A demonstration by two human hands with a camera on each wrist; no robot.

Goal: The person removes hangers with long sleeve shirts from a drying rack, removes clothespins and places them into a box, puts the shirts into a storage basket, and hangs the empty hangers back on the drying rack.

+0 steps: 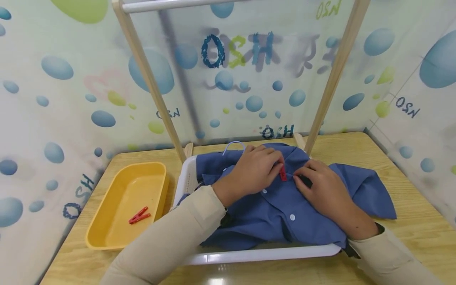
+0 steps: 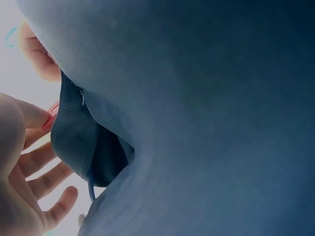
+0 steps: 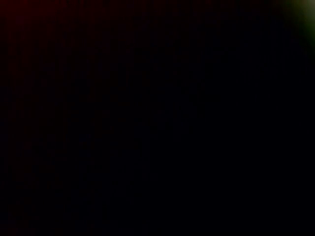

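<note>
A blue shirt (image 1: 256, 221) with white buttons lies bunched in a white basket (image 1: 270, 254), one sleeve hanging over the right side. My left hand (image 1: 253, 170) pinches a red clothespin (image 1: 283, 173) between thumb and forefinger, at the shirt's upper part. In the left wrist view its other fingers (image 2: 51, 182) spread apart beside the blue cloth. Just right of the clothespin, my right hand (image 1: 322, 192) pinches a bit of the shirt with thumb and fingertips. A pale hanger hook (image 1: 233, 142) pokes out behind the shirt. The right wrist view is almost wholly dark.
On the left of the wooden table (image 1: 420, 221) stands a yellow tray (image 1: 99, 233) with another red clothespin (image 1: 139, 216) in it. Behind the basket rises a rack with wooden posts (image 1: 335, 79) and a white top bar (image 1: 164, 4). A patterned wall stands behind.
</note>
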